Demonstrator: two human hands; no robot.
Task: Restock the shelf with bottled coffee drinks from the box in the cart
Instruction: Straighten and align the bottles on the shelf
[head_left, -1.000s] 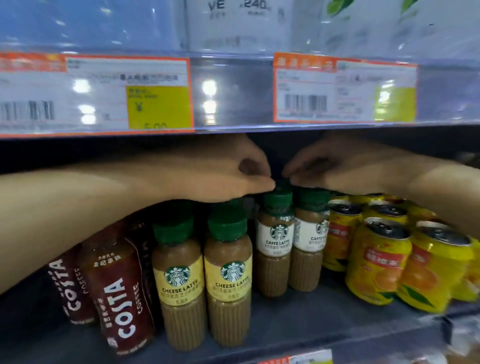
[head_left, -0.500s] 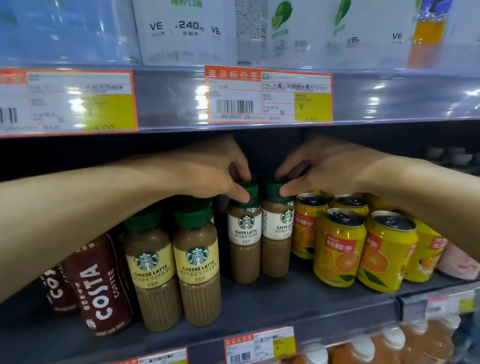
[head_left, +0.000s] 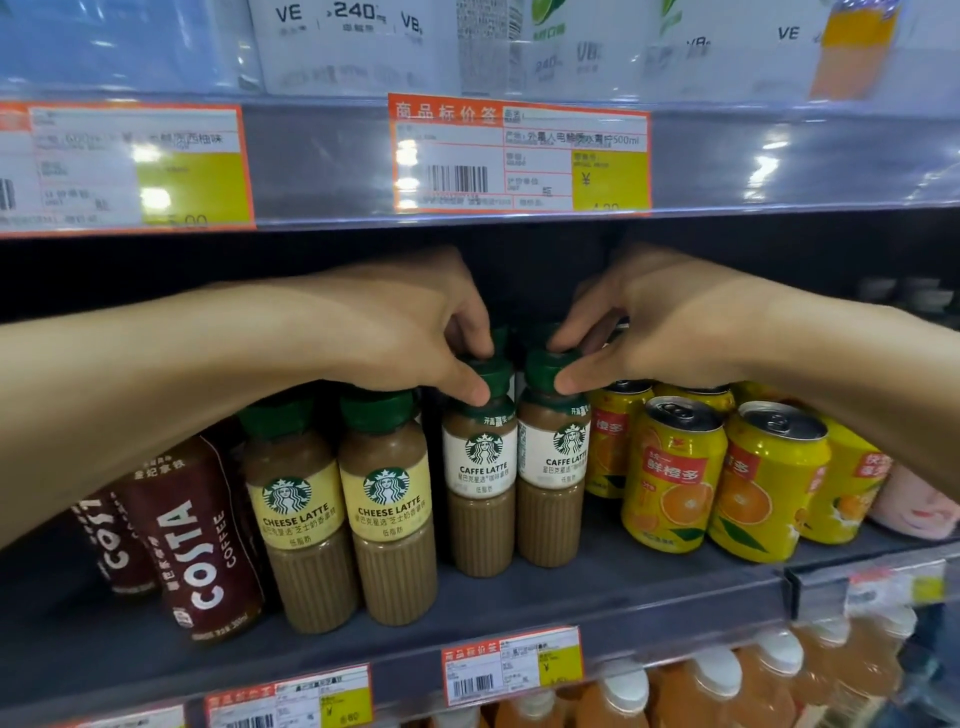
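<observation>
While both arms reached into the shelf bay, the left hand (head_left: 395, 332) pinched the dark green plastic cap of a white-labelled Starbucks "CAFFE LATTE" bottle (head_left: 482, 483) between thumb and curled fingers, and the right hand (head_left: 654, 332) pinched the green cap of a second, matching "CAFFE LATTE" bottle (head_left: 555, 467) just beside it, the two bottles standing upright and touching on the grey shelf board (head_left: 519, 608). Both were ribbed clear plastic filled with tan milky coffee. Below the left forearm stood two yellow-labelled Starbucks "CHEESE LATTE" bottles (head_left: 343, 514) of the same ribbed shape and green caps, nearer the shelf edge than the held pair. Further out under that arm stood dark red bottles printed "COSTA COFFEE" (head_left: 202, 540) in white. Under the right wrist sat glossy yellow metal cans with orange-slice pictures and red Chinese-lettered banners (head_left: 675, 473), ring-pull tops showing. Above both hands ran a shelf-edge strip with an orange-bordered price tag (head_left: 519, 156) bearing a barcode, "500ml" and a yellow "¥" panel; over it were white cartons marked "VE" and "240" (head_left: 353, 36). Beneath the hands, a smaller price tag (head_left: 511, 665) hung on the shelf front over white-capped amber bottles (head_left: 727, 680).
</observation>
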